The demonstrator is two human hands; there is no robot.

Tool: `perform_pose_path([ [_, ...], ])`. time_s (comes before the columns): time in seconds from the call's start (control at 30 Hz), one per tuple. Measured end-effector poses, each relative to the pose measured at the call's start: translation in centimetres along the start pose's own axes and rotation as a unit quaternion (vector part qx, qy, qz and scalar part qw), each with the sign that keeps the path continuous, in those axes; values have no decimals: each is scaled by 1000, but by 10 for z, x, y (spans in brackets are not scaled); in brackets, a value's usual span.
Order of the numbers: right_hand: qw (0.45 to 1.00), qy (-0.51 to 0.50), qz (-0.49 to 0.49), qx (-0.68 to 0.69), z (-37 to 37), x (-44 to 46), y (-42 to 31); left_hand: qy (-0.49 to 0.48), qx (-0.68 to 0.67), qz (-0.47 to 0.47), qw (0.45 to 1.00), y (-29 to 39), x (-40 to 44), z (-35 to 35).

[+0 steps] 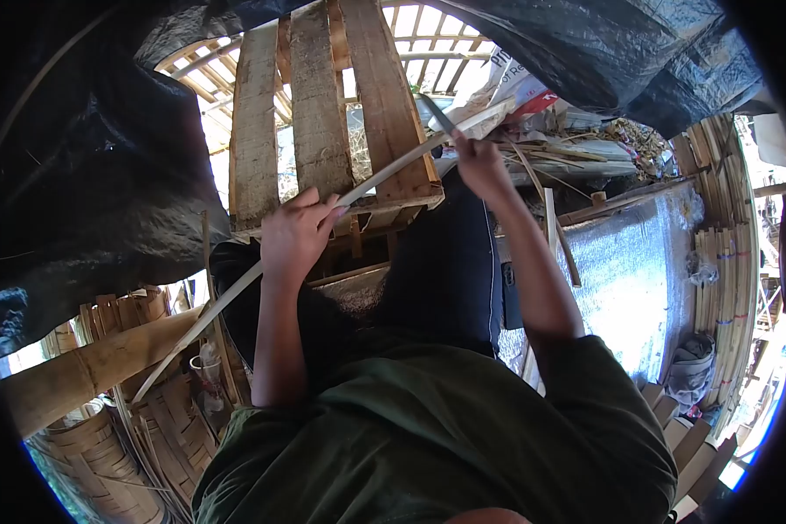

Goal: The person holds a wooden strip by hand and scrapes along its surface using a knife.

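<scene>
A long pale bamboo strip [393, 168] runs diagonally from the lower left to the upper right, across the front of a wooden slatted crate [319, 113]. My left hand [299, 229] is closed round the strip near its middle. In my right hand [480, 166] is a knife [437, 114], its blade pointing up and to the left across the strip near the strip's far end. The fingers of my right hand are wrapped round the handle, which they mostly hide.
Dark plastic sheeting hangs at the left [96, 192] and upper right. A thick bamboo pole [105, 365] and woven baskets [105, 463] are at lower left. Bundled bamboo strips [727, 306] stand at the right beside a silvery sheet [624, 271]. A printed sack [520, 87] lies beyond the knife.
</scene>
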State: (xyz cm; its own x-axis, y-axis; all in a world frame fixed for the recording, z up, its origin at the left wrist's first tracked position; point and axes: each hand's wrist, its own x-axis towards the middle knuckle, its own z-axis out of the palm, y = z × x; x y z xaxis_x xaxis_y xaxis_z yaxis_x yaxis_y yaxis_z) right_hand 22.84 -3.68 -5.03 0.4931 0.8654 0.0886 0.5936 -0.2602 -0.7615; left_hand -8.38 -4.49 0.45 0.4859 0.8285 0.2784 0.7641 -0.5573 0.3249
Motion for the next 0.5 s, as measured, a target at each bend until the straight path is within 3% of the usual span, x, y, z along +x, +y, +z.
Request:
perform_pose_path([
  [0.03, 986, -104, 125, 21, -25, 5, -15, 2, -2, -2, 1000, 0, -1, 1],
  [0.1, 983, -66, 174, 0, -20, 14, 8, 7, 20, 12, 1000, 2, 0, 2],
  [0.17, 994, 3, -94, -64, 14, 1, 21, 5, 16, 1, 1000, 0, 2, 2],
  [0.2, 998, 10, -44, 32, 20, -14, 7, -8, 9, -11, 1000, 0, -1, 2],
  [0.23, 999, 10, -38, 31, 6, -10, 6, -14, 7, -10, 1000, 0, -2, 3],
  [0.3, 983, -118, 130, -47, -26, 19, 0, 7, -1, 9, 1000, -2, 0, 4],
  [0.33, 978, -87, 191, -12, -34, 20, -8, 8, -1, 8, 1000, -1, -2, 4],
  [0.37, 978, -86, 189, -11, -22, 15, -1, 5, 5, -2, 1000, 1, -3, 4],
  [0.43, 996, -79, 21, 35, 15, -2, 13, 2, 15, -9, 1000, 0, 1, 3],
  [0.47, 986, -124, 61, -96, -16, -3, -22, 3, 13, -1, 1000, 0, 1, 3],
  [0.5, 962, -142, -123, -197, -3, 19, 33, 7, 8, 3, 1000, -1, -1, 3],
])
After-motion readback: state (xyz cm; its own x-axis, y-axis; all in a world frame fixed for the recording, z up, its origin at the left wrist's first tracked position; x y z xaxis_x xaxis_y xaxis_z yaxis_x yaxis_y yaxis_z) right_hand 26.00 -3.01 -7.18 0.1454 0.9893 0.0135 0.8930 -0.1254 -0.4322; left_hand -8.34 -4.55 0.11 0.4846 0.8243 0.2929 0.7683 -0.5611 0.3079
